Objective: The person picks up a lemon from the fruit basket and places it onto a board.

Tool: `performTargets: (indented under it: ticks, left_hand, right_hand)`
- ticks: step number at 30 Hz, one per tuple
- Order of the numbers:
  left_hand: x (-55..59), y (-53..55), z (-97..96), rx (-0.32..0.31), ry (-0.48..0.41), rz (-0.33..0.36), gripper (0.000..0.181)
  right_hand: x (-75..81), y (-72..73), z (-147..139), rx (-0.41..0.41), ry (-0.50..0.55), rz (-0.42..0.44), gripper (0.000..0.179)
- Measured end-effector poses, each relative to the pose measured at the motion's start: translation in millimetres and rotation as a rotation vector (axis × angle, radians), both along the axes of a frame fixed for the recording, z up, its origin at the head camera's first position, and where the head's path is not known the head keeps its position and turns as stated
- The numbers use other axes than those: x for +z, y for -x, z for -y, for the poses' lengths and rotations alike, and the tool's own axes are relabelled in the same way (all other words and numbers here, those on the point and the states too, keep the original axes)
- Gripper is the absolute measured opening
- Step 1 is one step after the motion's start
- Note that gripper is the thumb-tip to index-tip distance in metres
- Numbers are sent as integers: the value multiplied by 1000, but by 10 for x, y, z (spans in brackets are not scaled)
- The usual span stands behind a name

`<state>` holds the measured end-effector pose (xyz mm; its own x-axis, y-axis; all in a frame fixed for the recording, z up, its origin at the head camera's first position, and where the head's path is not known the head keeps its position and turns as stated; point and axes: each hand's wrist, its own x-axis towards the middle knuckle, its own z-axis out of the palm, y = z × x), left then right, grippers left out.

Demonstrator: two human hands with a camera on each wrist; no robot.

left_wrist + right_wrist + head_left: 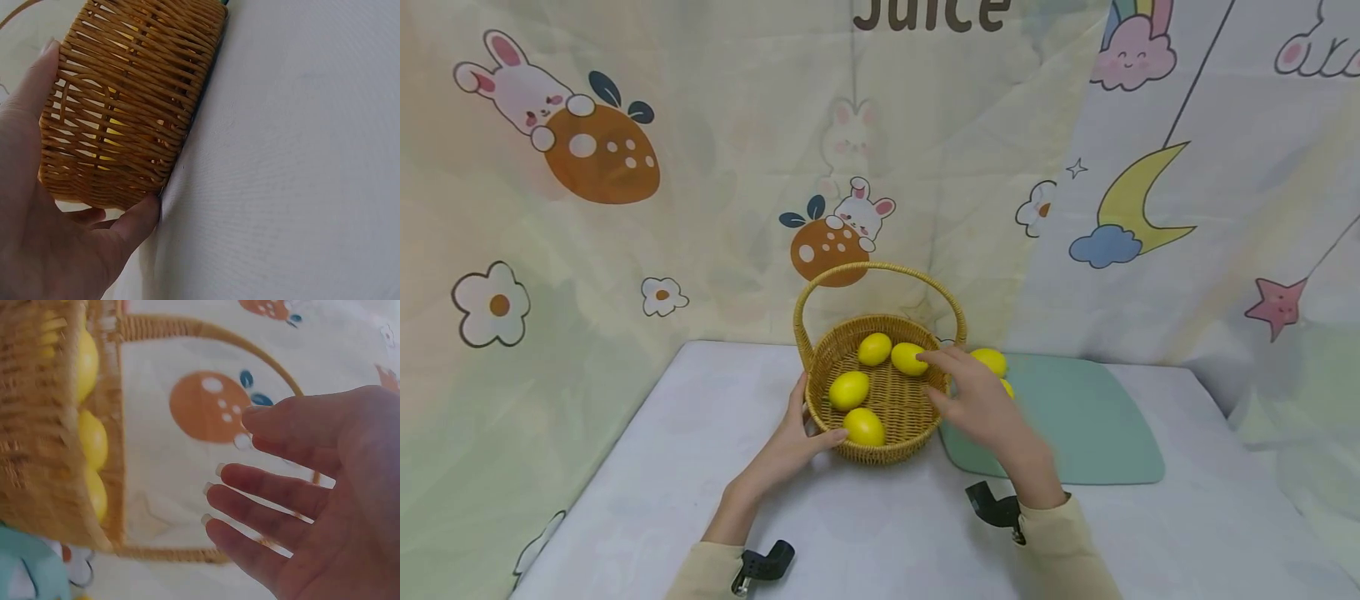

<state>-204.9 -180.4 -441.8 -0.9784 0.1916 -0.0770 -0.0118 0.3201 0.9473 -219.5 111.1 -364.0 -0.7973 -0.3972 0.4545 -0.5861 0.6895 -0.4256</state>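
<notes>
A round wicker basket (891, 398) with a tall arched handle stands upright on the white table, with several yellow lemons (849, 390) lying inside. At its left side my left hand (785, 440) holds it, thumb over the front rim and fingers along the wall; in the left wrist view this hand (65, 250) spans the woven side (131, 94) from rim to base. Over the basket's right rim hovers my right hand (981, 402), its fingers spread and slightly bent. Nothing lies in the palm of that hand (312, 494) in the right wrist view.
A pale green mat (1075, 425) lies right of the basket. At its back left edge are two more lemons (990, 361), one mostly hidden behind my right hand. A printed cloth (722, 208) hangs directly behind the table.
</notes>
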Motion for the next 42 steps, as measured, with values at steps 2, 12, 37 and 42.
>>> performTargets:
  ticks: [2, 12, 37, 42]
  left_hand:
    - [-3, 6, -1, -2, -2, 1, 115]
    - [-6, 29, 10, -6, 2, -1, 115]
    - [-319, 177, 52, 13, 22, -48, 115]
    - [-322, 155, 52, 14, 13, -39, 115]
  right_hand:
    - [-39, 8, 98, 33, -6, 39, 43]
    - [-281, 118, 481, 97, -18, 265, 50]
    - [-553, 281, 741, 144, -224, 434, 45]
    - [-558, 325, 739, 211, -204, 465, 44]
